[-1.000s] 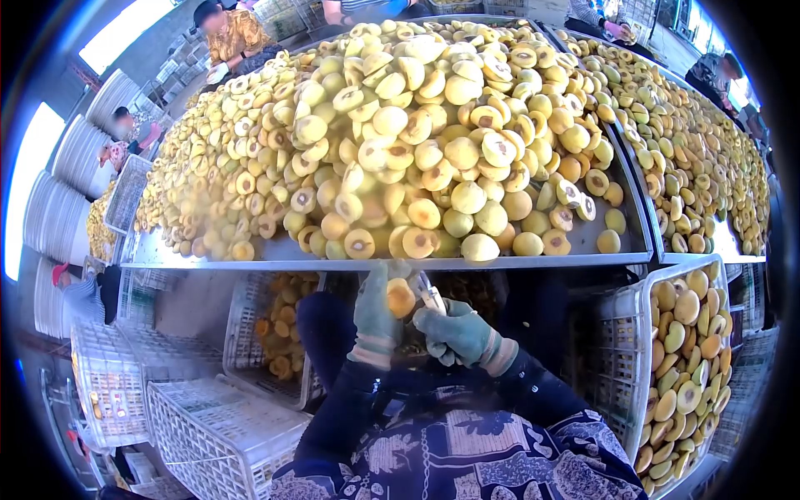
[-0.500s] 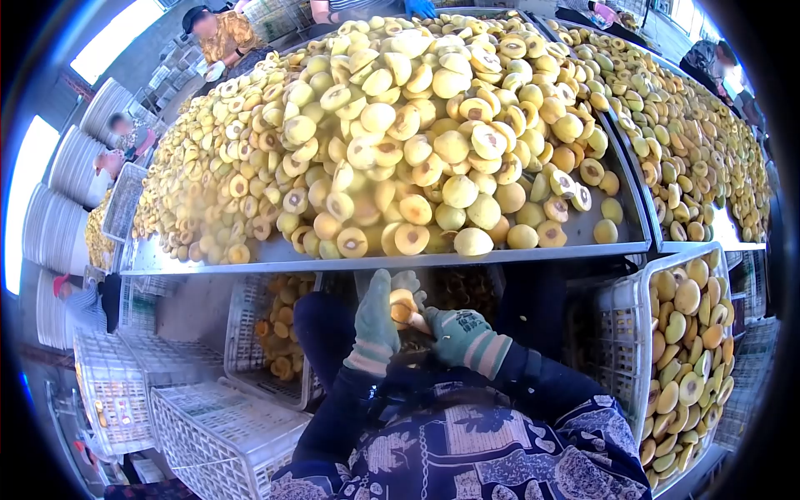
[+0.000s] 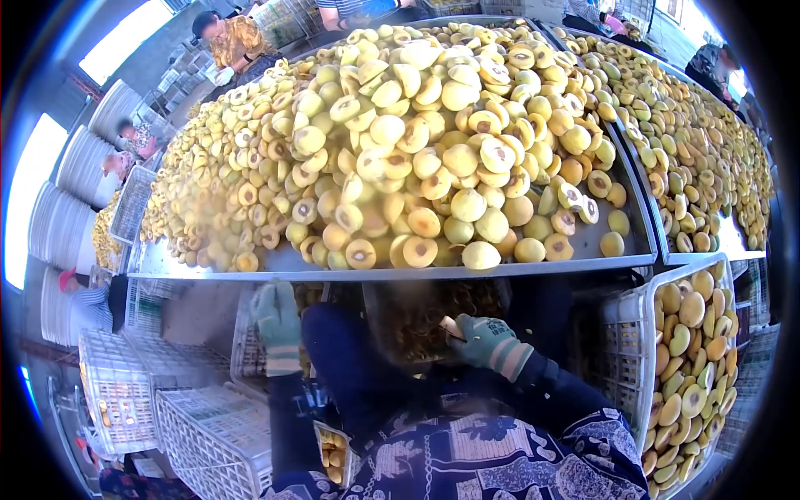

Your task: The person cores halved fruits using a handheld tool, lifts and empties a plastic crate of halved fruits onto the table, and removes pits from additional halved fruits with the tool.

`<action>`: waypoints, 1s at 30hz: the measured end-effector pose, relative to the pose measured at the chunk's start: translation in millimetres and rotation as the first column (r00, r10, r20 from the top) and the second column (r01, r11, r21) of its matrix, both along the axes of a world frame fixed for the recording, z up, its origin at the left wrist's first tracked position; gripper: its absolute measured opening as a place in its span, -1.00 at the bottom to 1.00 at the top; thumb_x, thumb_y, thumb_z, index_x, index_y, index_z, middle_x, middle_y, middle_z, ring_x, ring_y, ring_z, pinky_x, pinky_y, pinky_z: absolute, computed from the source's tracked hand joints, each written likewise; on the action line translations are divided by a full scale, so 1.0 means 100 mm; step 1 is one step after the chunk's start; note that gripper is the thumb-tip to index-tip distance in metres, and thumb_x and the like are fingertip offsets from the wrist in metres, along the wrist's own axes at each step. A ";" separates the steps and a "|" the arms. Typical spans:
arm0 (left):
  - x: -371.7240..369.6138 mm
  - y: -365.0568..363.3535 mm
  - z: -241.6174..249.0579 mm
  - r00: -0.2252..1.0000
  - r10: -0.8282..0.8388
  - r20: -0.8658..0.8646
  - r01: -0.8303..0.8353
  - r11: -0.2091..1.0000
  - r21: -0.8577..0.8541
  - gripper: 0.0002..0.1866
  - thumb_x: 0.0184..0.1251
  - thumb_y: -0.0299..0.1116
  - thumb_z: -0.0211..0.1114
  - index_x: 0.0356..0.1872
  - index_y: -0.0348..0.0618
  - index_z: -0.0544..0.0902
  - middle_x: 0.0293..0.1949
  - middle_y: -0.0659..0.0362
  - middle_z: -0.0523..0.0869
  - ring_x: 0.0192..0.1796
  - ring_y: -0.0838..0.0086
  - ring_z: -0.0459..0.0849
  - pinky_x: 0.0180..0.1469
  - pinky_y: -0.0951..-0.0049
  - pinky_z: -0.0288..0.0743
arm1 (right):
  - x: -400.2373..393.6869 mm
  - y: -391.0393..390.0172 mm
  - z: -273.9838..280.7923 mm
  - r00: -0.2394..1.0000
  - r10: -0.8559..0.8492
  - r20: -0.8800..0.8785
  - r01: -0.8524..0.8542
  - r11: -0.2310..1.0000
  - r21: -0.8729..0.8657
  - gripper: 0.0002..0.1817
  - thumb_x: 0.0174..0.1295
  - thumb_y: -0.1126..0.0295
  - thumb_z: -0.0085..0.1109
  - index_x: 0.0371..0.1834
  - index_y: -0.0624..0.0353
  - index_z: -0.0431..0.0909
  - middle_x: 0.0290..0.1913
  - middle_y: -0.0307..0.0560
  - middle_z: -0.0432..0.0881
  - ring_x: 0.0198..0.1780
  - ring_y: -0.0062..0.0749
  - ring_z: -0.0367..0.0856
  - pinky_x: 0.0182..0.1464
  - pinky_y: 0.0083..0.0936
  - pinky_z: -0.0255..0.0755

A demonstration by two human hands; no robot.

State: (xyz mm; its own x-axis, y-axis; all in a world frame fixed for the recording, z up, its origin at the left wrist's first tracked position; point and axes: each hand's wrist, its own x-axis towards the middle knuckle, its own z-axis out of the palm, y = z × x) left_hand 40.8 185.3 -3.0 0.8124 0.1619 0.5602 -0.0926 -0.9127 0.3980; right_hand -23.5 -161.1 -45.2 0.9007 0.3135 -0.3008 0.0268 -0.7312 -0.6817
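Observation:
Both my hands wear pale green work gloves with white-striped cuffs. My left hand (image 3: 277, 321) is stretched out, back up, over a crate (image 3: 248, 354) at lower left, with no fruit showing in it. My right hand (image 3: 485, 342) is closed around a small hand tool (image 3: 452, 327), whose pale end sticks out toward the left; the rest is hidden. Below and left of that hand, a dark container (image 3: 408, 321) between my knees holds brownish scraps. Ahead, halved yellow stone fruit (image 3: 387, 129), like peaches, lies heaped on a metal-edged table (image 3: 400, 274).
A white crate (image 3: 637, 333) full of fruit halves stands at my right. More crates (image 3: 212, 442) are at lower left, with stacked white tubs (image 3: 62, 221) beyond. A second fruit-covered table (image 3: 708, 150) adjoins on the right. Several people (image 3: 237, 42) sit around the tables.
My left hand has moved left and down from in front of me, and the fruit piece it held is gone from it. My right hand has shifted slightly right, still gripping the tool.

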 end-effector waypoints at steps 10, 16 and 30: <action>0.76 -1.02 -0.09 0.790 -0.085 -0.607 0.265 0.940 0.214 -0.45 0.04 0.05 0.36 0.00 -0.08 0.64 0.01 -0.08 0.64 0.02 0.04 0.61 0.03 0.14 0.48 | -0.06 0.15 -0.15 0.956 -0.154 -0.250 0.195 0.969 0.150 -0.52 0.22 -0.03 0.14 -0.02 0.14 0.54 -0.16 0.21 0.67 -0.11 0.09 0.64 -0.02 -0.19 0.46; 0.90 -0.86 -0.04 0.729 -0.296 -0.617 0.377 0.926 0.001 -0.57 -0.13 0.01 0.47 -0.29 -0.08 0.74 -0.36 0.01 0.72 -0.24 0.08 0.66 -0.14 0.14 0.52 | -0.07 0.20 -0.18 0.832 -0.280 -0.480 0.513 0.719 0.470 -0.74 0.27 0.15 0.19 -0.18 0.10 0.55 -0.46 -0.09 0.62 -0.45 -0.39 0.60 -0.36 -0.45 0.48; -0.13 -1.23 -0.51 0.888 -0.442 -0.125 0.105 0.459 -0.882 -0.65 0.11 -0.52 0.44 -0.07 -0.31 0.56 -0.21 0.13 0.71 -0.20 0.57 0.66 -0.13 0.56 0.60 | 0.98 -0.08 0.41 0.905 0.043 0.423 0.138 0.912 -0.386 -0.81 0.26 0.26 0.08 -0.10 -0.09 0.61 -0.13 -0.06 0.62 -0.14 -0.09 0.64 -0.17 -0.22 0.51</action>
